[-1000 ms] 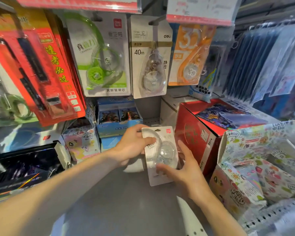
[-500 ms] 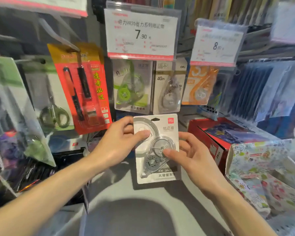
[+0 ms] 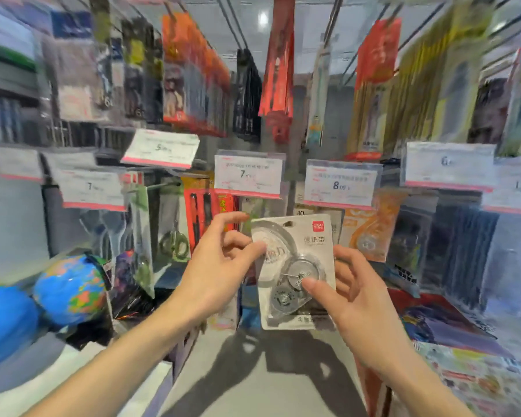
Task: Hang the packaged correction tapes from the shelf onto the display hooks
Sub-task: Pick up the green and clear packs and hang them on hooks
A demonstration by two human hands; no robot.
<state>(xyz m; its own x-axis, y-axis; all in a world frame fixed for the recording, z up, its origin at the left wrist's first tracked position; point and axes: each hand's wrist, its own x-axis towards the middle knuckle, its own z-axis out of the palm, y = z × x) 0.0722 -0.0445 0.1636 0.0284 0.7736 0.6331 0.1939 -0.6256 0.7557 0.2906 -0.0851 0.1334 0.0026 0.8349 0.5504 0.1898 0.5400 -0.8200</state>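
- Pack (image 3: pixel 295 272) off the shelf, held upright below the price tags (image 3: pixel 248 175), not yet hooked.
- Left hand (image 3: pixel 220 266) pinches its left edge; right hand (image 3: pixel 352 293) grips the right (thumb on blister).
- Hanging remains.

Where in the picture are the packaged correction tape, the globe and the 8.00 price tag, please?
packaged correction tape (image 3: pixel 309 236): head view, on the card's upper right, below the red logo.
globe (image 3: pixel 69 288): head view, on its blue middle, lower left.
8.00 price tag (image 3: pixel 340 185): head view, on the printed price.
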